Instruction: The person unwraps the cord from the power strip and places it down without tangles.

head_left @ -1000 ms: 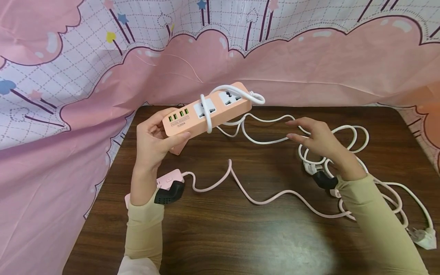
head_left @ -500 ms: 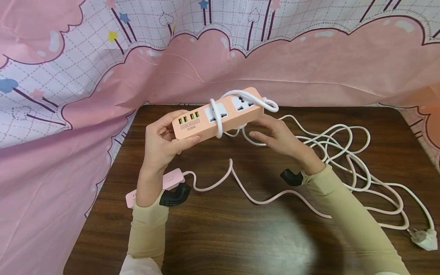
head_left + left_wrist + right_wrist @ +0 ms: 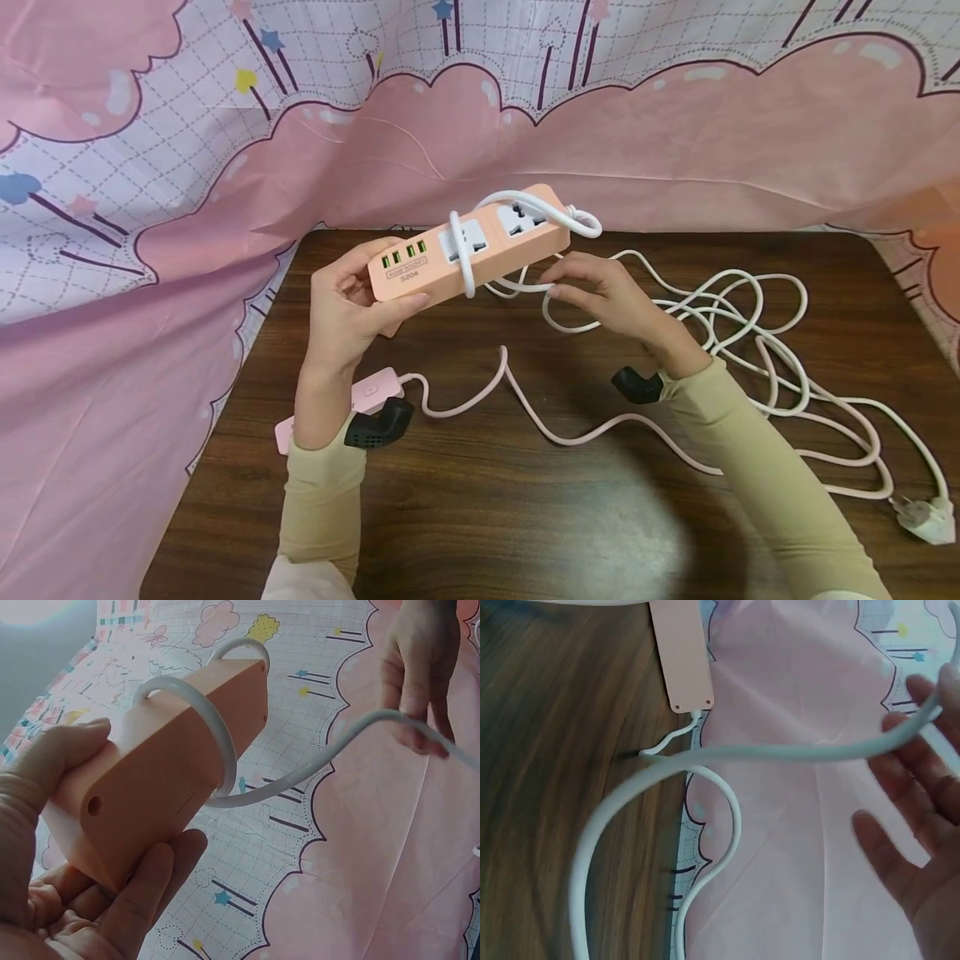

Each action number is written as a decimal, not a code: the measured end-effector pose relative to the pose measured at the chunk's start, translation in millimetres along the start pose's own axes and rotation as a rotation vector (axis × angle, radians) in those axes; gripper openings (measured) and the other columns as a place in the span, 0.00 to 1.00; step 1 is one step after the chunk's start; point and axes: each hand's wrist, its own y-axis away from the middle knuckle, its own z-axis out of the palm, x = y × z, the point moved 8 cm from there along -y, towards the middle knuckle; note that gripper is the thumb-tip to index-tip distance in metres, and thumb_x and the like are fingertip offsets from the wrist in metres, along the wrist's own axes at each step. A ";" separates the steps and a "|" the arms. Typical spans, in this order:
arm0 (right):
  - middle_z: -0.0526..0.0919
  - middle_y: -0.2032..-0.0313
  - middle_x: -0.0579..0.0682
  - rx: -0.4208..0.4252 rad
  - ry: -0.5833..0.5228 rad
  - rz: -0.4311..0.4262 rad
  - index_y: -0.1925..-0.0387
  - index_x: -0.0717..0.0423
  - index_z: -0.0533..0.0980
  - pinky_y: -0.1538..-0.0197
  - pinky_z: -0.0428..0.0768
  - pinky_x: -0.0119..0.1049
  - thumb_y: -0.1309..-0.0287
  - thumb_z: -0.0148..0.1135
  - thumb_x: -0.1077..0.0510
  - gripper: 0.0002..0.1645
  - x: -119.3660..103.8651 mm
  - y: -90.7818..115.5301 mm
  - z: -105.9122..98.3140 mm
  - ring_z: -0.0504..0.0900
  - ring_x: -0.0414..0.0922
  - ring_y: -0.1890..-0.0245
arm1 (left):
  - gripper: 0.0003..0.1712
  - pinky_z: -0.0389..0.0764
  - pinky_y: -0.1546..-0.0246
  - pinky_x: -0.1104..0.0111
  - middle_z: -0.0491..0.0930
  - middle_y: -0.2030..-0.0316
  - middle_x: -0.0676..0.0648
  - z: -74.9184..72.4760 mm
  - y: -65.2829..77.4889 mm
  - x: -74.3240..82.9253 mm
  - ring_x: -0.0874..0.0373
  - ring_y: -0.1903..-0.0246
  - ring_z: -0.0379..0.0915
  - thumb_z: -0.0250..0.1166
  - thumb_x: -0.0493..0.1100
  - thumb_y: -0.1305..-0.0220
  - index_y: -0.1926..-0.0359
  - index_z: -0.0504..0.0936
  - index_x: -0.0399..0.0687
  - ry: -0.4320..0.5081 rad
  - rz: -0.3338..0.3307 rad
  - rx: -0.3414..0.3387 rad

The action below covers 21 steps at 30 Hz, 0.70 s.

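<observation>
My left hand (image 3: 341, 304) grips one end of a peach power strip (image 3: 510, 250) with USB ports and white sockets, tilted above the table. Its white cord (image 3: 202, 712) runs once around the body and loops over the far end. Below that far end is my right hand (image 3: 607, 296), its fingers bent at the cord (image 3: 780, 752), which crosses them in the right wrist view. In the left wrist view the cord (image 3: 300, 776) stretches from the strip's underside to the right hand (image 3: 420, 682).
A second peach strip (image 3: 682, 664) lies on the table, mostly hidden in the head view. A pink power strip (image 3: 378, 389) lies front left, its pink cord (image 3: 573, 440) running right. Tangled white cords (image 3: 750, 312) and a plug (image 3: 926, 518) lie at right. Patterned cloth (image 3: 675, 150) hangs behind.
My right hand has come left from above the tangled cords to the cord below the held strip. The strip shifted right, then slightly back left.
</observation>
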 end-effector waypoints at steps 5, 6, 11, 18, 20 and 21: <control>0.81 0.68 0.38 0.158 -0.054 -0.041 0.69 0.70 0.79 0.62 0.72 0.26 0.58 0.63 0.81 0.12 -11.4 -1.9 -24.5 0.75 0.35 0.65 | 0.31 0.70 0.88 0.75 0.82 0.68 0.47 2.3 0.3 0.0 0.61 0.78 0.73 0.66 0.16 0.67 0.56 0.82 0.38 0.034 -0.005 -0.043; 0.80 0.68 0.37 0.192 -0.072 -0.041 0.69 0.71 0.79 0.63 0.72 0.25 0.58 0.62 0.82 0.12 -13.9 -2.5 -30.4 0.75 0.35 0.65 | 0.31 0.72 0.86 0.75 0.82 0.67 0.47 3.3 0.5 0.1 0.60 0.77 0.74 0.66 0.16 0.67 0.56 0.81 0.37 0.036 -0.006 -0.055; 0.80 0.67 0.42 0.297 -0.163 -0.075 0.70 0.74 0.79 0.63 0.73 0.25 0.51 0.60 0.79 0.05 -28.2 -5.6 -55.9 0.76 0.39 0.64 | 0.32 0.80 0.63 0.70 0.82 0.59 0.48 8.3 1.1 -1.3 0.57 0.62 0.77 0.68 0.17 0.68 0.53 0.74 0.19 0.038 -0.010 -0.119; 0.79 0.69 0.44 0.394 -0.151 -0.081 0.70 0.78 0.77 0.63 0.74 0.23 0.50 0.58 0.80 0.04 -40.8 -3.6 -77.2 0.75 0.39 0.64 | 0.33 0.79 0.60 0.68 0.81 0.56 0.46 10.9 2.3 -4.3 0.55 0.59 0.77 0.74 0.23 0.66 0.52 0.76 0.23 0.061 -0.005 -0.164; 0.79 0.69 0.44 0.453 -0.175 -0.075 0.70 0.77 0.78 0.63 0.74 0.23 0.50 0.58 0.80 0.05 -43.8 -2.0 -84.7 0.75 0.39 0.65 | 0.34 0.80 0.61 0.68 0.81 0.55 0.46 11.2 3.3 -4.5 0.56 0.59 0.77 0.71 0.19 0.69 0.52 0.75 0.21 0.038 -0.010 -0.167; 0.79 0.69 0.45 0.484 -0.198 -0.079 0.70 0.77 0.79 0.63 0.73 0.23 0.50 0.58 0.80 0.06 -46.1 -0.8 -88.8 0.74 0.39 0.66 | 0.34 0.80 0.62 0.69 0.81 0.55 0.46 11.4 3.7 -5.5 0.56 0.60 0.78 0.71 0.18 0.69 0.52 0.75 0.20 0.020 -0.014 -0.168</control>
